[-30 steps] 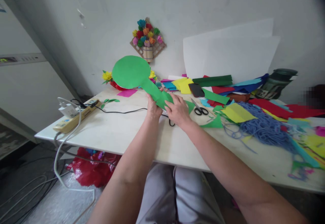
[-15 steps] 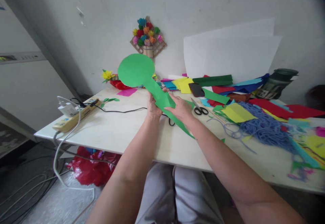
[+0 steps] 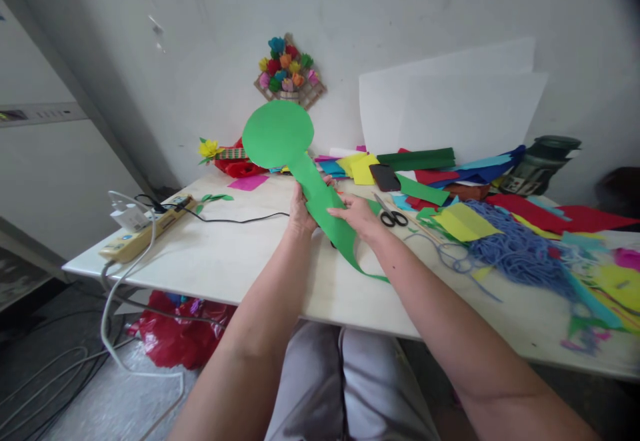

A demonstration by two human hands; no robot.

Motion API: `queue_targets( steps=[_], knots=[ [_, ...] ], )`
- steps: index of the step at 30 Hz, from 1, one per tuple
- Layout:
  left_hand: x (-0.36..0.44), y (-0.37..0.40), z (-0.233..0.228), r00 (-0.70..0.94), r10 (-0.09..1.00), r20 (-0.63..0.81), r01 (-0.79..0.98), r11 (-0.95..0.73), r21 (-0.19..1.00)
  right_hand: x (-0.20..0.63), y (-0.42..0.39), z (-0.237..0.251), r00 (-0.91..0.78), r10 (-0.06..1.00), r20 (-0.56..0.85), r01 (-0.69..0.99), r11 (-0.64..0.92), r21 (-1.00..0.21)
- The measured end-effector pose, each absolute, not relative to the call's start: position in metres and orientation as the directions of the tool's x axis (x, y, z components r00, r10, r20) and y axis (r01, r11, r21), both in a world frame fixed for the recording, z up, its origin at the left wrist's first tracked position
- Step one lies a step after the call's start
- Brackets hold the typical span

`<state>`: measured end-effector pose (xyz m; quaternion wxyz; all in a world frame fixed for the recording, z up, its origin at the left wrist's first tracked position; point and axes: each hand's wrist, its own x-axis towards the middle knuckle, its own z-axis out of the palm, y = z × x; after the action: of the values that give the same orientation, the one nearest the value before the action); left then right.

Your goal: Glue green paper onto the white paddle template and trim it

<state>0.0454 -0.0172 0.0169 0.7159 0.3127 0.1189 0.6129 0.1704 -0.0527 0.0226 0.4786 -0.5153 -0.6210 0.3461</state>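
Note:
A green paper cutout (image 3: 280, 136) with a round top and a long stem is held upright above the white table (image 3: 235, 264). My left hand (image 3: 301, 213) grips the stem from the left side. My right hand (image 3: 359, 215) pinches the same stem from the right, a little lower. The stem's lower end curls down onto the table near its front edge. Black-handled scissors (image 3: 393, 214) lie just right of my right hand.
Coloured paper sheets (image 3: 465, 221), a dark phone (image 3: 385, 177) and blue yarn (image 3: 520, 251) cover the table's right half. A power strip (image 3: 143, 231) with cables sits at the left edge. White boards (image 3: 450, 104) lean on the wall. A red bag (image 3: 175, 331) lies under the table.
The green cutout rose and swung to the right, more upright. Its lower end, earlier flat under my right hand, now hangs in a curl over the table. Both hands kept their hold.

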Motion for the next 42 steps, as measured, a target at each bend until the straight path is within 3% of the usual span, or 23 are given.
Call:
queue_targets(
  steps=[4, 10, 17, 22, 27, 32, 42],
  knots=[
    [0.047, -0.018, 0.016, 0.248, 0.938, 0.243, -0.769, 0.038, 0.638, 0.171, -0.056, 0.027, -0.048, 0.999, 0.005, 0.036, 0.007, -0.999],
    [0.051, -0.019, 0.02, 0.288, 0.933, 0.214, -0.73, 0.069, 0.68, 0.172, -0.059, 0.031, 0.056, 0.998, 0.013, -0.005, 0.014, -1.0],
    [0.046, -0.011, 0.013, 0.194, 0.979, 0.069, -0.671, 0.081, 0.737, 0.179, -0.051, 0.024, 0.102, 0.993, 0.066, 0.059, 0.06, -0.996],
    [0.044, -0.008, 0.005, 0.209, 0.971, 0.116, -0.569, 0.025, 0.822, 0.182, -0.05, 0.023, 0.078, 0.995, 0.061, 0.019, 0.059, -0.998],
    [0.045, -0.01, 0.006, 0.193, 0.97, 0.149, -0.571, -0.013, 0.821, 0.186, -0.051, 0.022, -0.012, 0.996, 0.088, 0.067, 0.088, -0.994],
    [0.045, -0.012, 0.009, 0.193, 0.971, 0.144, -0.566, -0.01, 0.824, 0.189, -0.051, 0.021, 0.014, 0.988, 0.154, 0.147, 0.151, -0.978],
    [0.045, -0.013, 0.009, 0.197, 0.969, 0.15, -0.551, -0.017, 0.834, 0.192, -0.05, 0.023, 0.02, 0.991, 0.134, 0.234, 0.126, -0.964]
  ],
)
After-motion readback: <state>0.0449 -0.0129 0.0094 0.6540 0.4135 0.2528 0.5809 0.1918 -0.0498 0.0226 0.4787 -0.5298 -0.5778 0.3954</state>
